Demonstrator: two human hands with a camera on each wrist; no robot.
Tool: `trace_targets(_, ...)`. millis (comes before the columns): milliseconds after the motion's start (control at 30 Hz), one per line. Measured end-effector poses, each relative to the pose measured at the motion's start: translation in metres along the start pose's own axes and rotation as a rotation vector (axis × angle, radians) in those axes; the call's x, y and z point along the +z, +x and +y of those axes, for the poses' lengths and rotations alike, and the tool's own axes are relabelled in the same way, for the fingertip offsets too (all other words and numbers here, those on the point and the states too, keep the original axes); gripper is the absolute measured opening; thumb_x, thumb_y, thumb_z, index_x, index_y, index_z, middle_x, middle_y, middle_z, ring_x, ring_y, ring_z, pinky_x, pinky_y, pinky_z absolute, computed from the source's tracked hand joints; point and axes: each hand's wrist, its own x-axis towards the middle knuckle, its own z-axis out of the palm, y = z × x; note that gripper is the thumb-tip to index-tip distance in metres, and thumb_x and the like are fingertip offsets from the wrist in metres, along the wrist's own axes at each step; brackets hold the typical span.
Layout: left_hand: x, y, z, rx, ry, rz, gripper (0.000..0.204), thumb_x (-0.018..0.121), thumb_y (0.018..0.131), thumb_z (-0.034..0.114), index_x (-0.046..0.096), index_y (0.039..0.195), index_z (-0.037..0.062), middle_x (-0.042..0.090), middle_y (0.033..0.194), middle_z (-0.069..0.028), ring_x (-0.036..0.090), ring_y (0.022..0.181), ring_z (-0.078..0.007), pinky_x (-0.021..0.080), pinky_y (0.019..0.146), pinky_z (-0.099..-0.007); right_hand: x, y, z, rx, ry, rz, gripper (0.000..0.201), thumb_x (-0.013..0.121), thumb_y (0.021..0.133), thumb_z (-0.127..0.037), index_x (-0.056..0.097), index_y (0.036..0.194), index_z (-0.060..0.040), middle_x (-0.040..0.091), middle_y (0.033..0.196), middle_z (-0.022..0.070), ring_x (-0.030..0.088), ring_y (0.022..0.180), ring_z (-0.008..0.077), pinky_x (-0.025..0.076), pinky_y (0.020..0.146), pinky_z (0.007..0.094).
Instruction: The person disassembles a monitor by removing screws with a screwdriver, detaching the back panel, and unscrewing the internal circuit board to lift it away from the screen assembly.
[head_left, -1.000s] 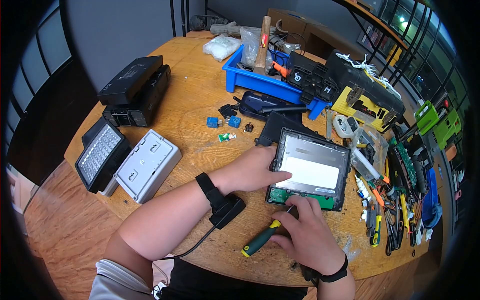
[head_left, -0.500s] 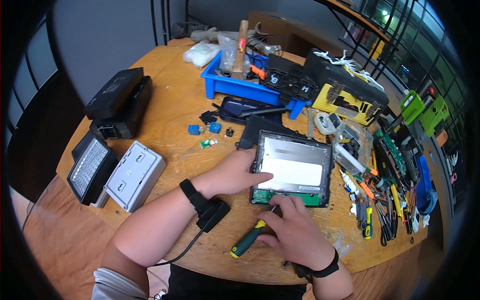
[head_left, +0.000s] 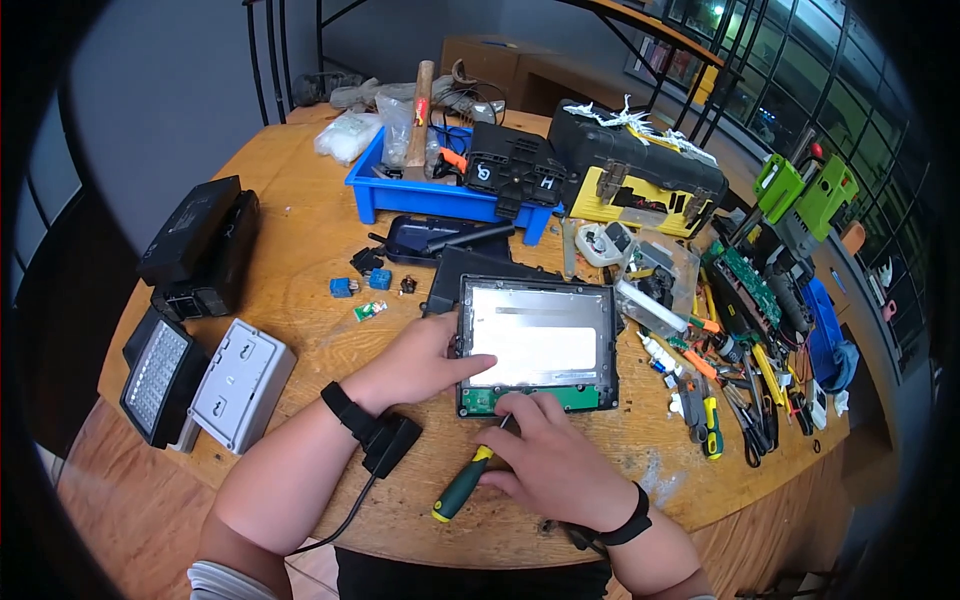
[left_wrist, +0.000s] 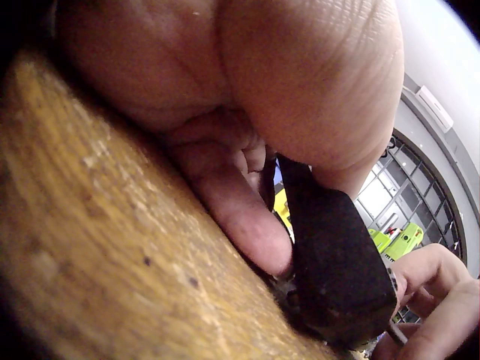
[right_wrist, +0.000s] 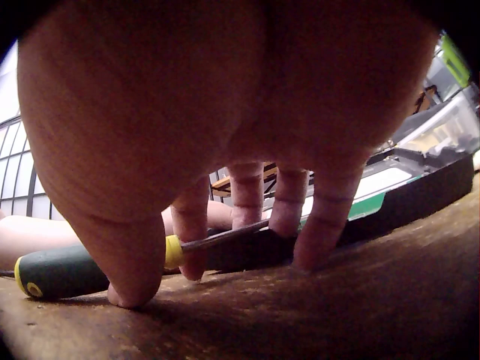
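A flat display panel (head_left: 540, 345) in a black frame lies near the table's front, with a silver back, a white label and a green circuit board (head_left: 567, 398) along its near edge. My left hand (head_left: 415, 365) grips its left side, thumb over the silver back and fingers curled at the edge; the left wrist view shows a finger low along the wood. My right hand (head_left: 560, 462) holds a green and yellow screwdriver (head_left: 462, 488) between thumb and fingers. Its shaft (right_wrist: 225, 236) runs along the fingers toward the panel's near edge. The fingers hide its tip in the head view.
A grey-white box (head_left: 240, 385) and an LED lamp (head_left: 160, 380) stand at left, below black cases (head_left: 200, 245). Relays (head_left: 378, 279) lie mid-table. Behind are a blue bin (head_left: 430, 200) with a hammer (head_left: 420, 115) and a toolbox (head_left: 640, 165). Loose tools crowd the right side.
The head view has swung to the right, so everything on the table sits further left in it. Both hands, the panel and the screwdriver keep nearly the same places relative to each other.
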Motion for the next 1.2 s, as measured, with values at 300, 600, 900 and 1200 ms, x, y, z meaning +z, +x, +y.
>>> trace_targets(300, 0.0, 0.0, -0.004, 0.065, 0.019, 0.038, 0.04, 0.078, 0.092, 0.024, 0.063, 0.115, -0.0048, 0.066, 0.079, -0.0043, 0.061, 0.062, -0.0091, 0.049, 0.053, -0.0252, -0.003, 0.003, -0.003, 0.03, -0.007, 0.003, 0.038, 0.082, 0.077, -0.017, 0.065, 0.109, -0.0069, 0.051, 0.12, 0.0147, 0.05, 0.115, 0.0358, 0.047, 0.098, 0.0428)
trace_targets(600, -0.002, 0.0, -0.002, 0.027, -0.012, -0.003, 0.045, 0.077, 0.092, 0.026, 0.061, 0.12, -0.0056, 0.069, 0.085, -0.0078, 0.065, 0.068, -0.0103, 0.054, 0.056, -0.0263, -0.003, 0.006, -0.005, 0.051, 0.001, -0.026, 0.039, 0.083, 0.076, -0.017, 0.067, 0.11, -0.0069, 0.051, 0.122, 0.0143, 0.05, 0.117, 0.0358, 0.046, 0.1, 0.0427)
trace_targets(900, -0.003, 0.001, -0.002, 0.032, -0.02, -0.003, 0.045, 0.077, 0.093, 0.025, 0.061, 0.122, -0.0056, 0.071, 0.09, -0.0087, 0.066, 0.073, -0.0108, 0.055, 0.058, -0.0265, -0.003, 0.006, -0.006, 0.06, -0.009, -0.026, 0.039, 0.083, 0.077, -0.017, 0.067, 0.111, -0.0075, 0.051, 0.121, 0.0141, 0.05, 0.116, 0.0361, 0.047, 0.099, 0.0431)
trace_targets(1200, -0.002, -0.001, 0.001, 0.028, -0.028, -0.003, 0.045, 0.076, 0.093, 0.024, 0.06, 0.122, -0.0056, 0.07, 0.089, -0.0078, 0.065, 0.071, -0.0104, 0.054, 0.058, -0.0262, -0.003, 0.006, -0.006, 0.06, -0.02, -0.025, 0.039, 0.083, 0.077, -0.017, 0.067, 0.11, -0.0078, 0.051, 0.121, 0.0138, 0.051, 0.116, 0.036, 0.047, 0.099, 0.0425)
